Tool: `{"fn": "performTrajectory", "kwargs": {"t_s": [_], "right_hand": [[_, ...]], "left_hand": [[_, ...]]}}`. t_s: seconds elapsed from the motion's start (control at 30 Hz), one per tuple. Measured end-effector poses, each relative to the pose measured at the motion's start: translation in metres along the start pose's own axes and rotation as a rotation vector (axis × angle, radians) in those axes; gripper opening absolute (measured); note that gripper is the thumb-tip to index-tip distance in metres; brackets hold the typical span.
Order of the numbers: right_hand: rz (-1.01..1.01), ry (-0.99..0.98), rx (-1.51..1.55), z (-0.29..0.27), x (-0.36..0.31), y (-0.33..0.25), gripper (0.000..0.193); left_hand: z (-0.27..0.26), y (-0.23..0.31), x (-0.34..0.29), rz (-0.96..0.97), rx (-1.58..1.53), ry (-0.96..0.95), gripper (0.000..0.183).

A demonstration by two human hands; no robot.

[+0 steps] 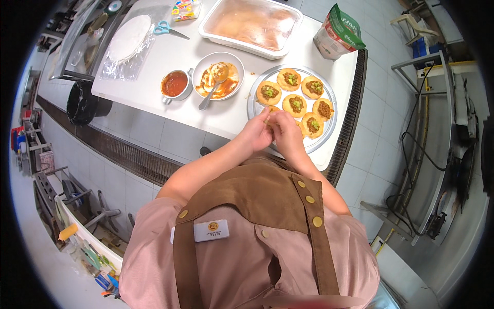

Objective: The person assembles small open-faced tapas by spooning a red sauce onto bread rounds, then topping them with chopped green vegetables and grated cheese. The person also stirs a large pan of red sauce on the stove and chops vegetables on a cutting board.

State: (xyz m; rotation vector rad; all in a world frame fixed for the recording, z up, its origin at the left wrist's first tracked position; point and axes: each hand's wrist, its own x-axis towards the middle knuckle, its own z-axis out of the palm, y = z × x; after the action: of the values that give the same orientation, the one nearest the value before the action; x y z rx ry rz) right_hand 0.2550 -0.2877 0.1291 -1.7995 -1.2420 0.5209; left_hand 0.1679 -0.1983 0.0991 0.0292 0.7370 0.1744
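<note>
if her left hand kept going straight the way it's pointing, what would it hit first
Probably the small round topped pastry at its fingertips. The left hand points up-right across the round metal tray; beyond lie more topped rounds, though depth is unclear.

I am seeing both hands, left hand (256, 135) and right hand (286, 135), working close together over the near edge of the round metal tray (253, 105), which is crowding the counter's (170, 56) right end with filled pastry rounds (295, 104). To the left, the sauce bowl (218, 77) with its spoon (210, 95) and the red sauce cup (175, 84) are blocking that side. Behind, the covered white tub (247, 26) and the bag (337, 33) are closing off the far edge. Bare counter is lying open between cup and plastic-wrapped stack (128, 38).
</note>
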Motion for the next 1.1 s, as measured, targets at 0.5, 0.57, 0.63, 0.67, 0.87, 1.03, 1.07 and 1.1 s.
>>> {"fn": "performTrajectory", "kwargs": {"t_s": [0.5,0.57,0.63,0.67,0.87,1.03,1.07,1.1], "right_hand": [[0.345,0.356,-0.451,-0.090,0.024,0.129,0.015],[0.276,0.324,-0.507,-0.089,0.022,0.129,0.017],[0.228,0.327,-0.514,-0.088,0.021,0.127,0.020],[0.216,0.347,-0.493,-0.088,0.020,0.126,0.021],[0.180,0.282,-0.576,-0.090,0.019,0.121,0.023],[0.083,0.294,-0.620,-0.080,0.023,0.099,0.020],[0.047,0.256,-0.611,-0.074,0.023,0.093,0.021],[0.031,0.213,-0.604,-0.067,0.023,0.086,0.022]], "left_hand": [[-0.026,0.018,-0.004,-0.067,-0.109,0.114,0.027],[-0.026,0.020,-0.006,-0.060,-0.089,0.110,0.027],[-0.028,0.021,-0.007,-0.050,-0.078,0.114,0.028],[-0.029,0.022,-0.008,-0.045,-0.077,0.116,0.028],[-0.031,0.025,-0.010,-0.031,-0.072,0.125,0.029],[-0.035,0.027,-0.012,-0.002,-0.072,0.119,0.031],[-0.036,0.028,-0.012,0.002,-0.072,0.103,0.032],[-0.037,0.029,-0.012,0.005,-0.072,0.108,0.033]]}}
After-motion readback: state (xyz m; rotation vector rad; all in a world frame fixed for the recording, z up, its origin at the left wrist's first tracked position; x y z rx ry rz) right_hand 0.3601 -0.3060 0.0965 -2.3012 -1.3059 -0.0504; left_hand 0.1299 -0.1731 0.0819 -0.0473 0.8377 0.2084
